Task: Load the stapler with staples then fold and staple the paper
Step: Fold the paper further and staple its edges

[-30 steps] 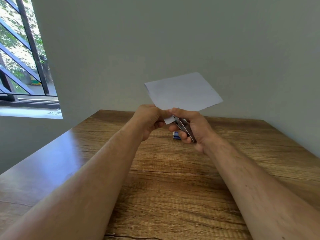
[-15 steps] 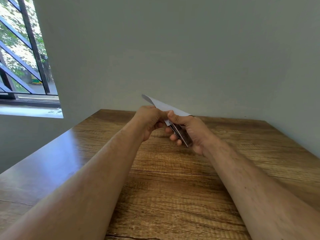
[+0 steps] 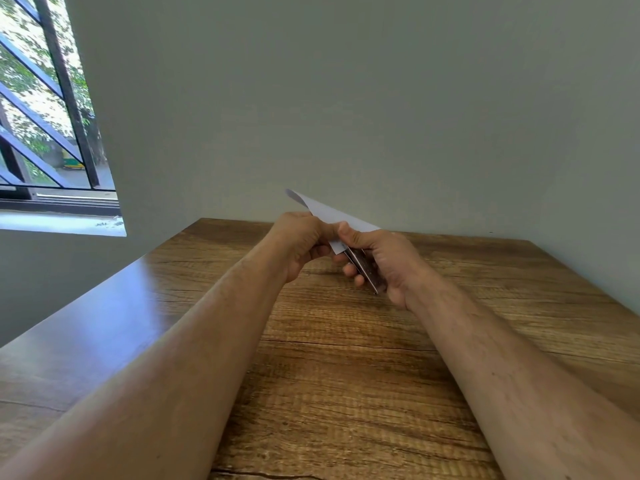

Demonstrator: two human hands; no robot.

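Left hand [image 3: 299, 242] pinching folded paper [image 3: 332, 216], right hand [image 3: 377, 259] gripping stapler [image 3: 365, 268] at its corner, above wooden table [image 3: 346, 375]; window [image 3: 45, 109] at left, the hands together and hiding the table beneath

Glossy grained wood table [image 3: 346, 393], matt white paper [image 3: 332, 213], shiny metal stapler [image 3: 363, 268]

White paper, dark stapler, brown wood

The paper [image 3: 334, 213] is plain white, the stapler [image 3: 366, 268] dark with a metallic edge; the table [image 3: 346, 393] shows brown wood grain, the wall [image 3: 346, 98] pale grey-green.
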